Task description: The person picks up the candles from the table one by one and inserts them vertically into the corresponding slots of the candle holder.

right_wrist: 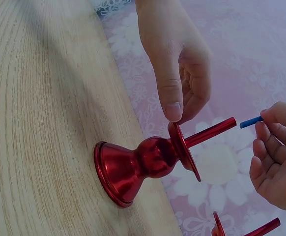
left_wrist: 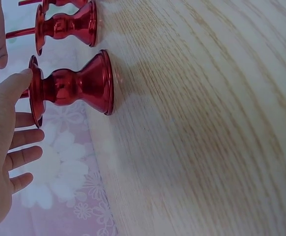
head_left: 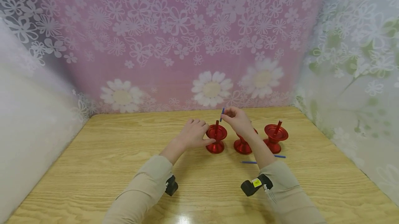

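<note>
Three shiny red candlesticks stand in a row, each with a flared base, a dish and an upright tube. My left hand (head_left: 194,134) is at the dish of the leftmost candlestick (head_left: 217,146); in the right wrist view its thumb and forefinger pinch the dish's rim (right_wrist: 185,156). Thumb and fingertips of my right hand (head_left: 239,122) pinch a thin blue stick (right_wrist: 251,122). The stick's lower end is just off the top of the tube (right_wrist: 213,132), apart from it. Behind my right hand, the middle candlestick (head_left: 242,146) is partly hidden.
The rightmost candlestick (head_left: 276,134) stands beyond my right forearm. Two more blue sticks lie on the wooden table (head_left: 131,154): a nearer stick (head_left: 248,162) and a farther stick (head_left: 280,156), both partly behind that forearm. A flowered pink curtain (head_left: 174,50) hangs along the table's back edge.
</note>
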Available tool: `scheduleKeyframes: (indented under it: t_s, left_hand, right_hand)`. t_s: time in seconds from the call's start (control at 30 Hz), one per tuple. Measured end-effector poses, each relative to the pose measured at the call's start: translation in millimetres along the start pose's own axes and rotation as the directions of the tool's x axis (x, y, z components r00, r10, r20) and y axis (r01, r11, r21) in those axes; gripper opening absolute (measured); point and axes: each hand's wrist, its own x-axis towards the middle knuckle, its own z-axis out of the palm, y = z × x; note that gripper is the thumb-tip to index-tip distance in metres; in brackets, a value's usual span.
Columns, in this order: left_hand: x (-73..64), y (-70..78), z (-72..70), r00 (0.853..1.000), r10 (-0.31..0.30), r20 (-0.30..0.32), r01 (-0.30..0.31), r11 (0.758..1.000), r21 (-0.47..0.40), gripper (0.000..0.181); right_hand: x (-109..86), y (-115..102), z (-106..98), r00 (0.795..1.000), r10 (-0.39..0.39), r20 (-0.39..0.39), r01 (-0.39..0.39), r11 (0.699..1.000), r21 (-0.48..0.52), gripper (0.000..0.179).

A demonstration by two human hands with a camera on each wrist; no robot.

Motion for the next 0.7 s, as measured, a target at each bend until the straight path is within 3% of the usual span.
scheduleKeyframes:
  t_s: [0.43, 0.7]
  left_hand:
    - [-0.7, -1.0, 2.4, 1.000, 0.009, -0.010, -0.009, 1.000, -0.003, 0.045]
    - [-0.8, -1.3, 3.2, 1.000, 0.009, -0.027, -0.008, 1.000, 0.018, 0.043]
  right_hand:
    - [4.2, -4.0, 4.5, 0.999, -0.051, 0.002, 0.051, 0.998, -0.041, 0.015]
    - [4.8, -3.4, 5.7, 0.996, -0.089, 0.010, 0.089, 0.989, -0.122, 0.010]
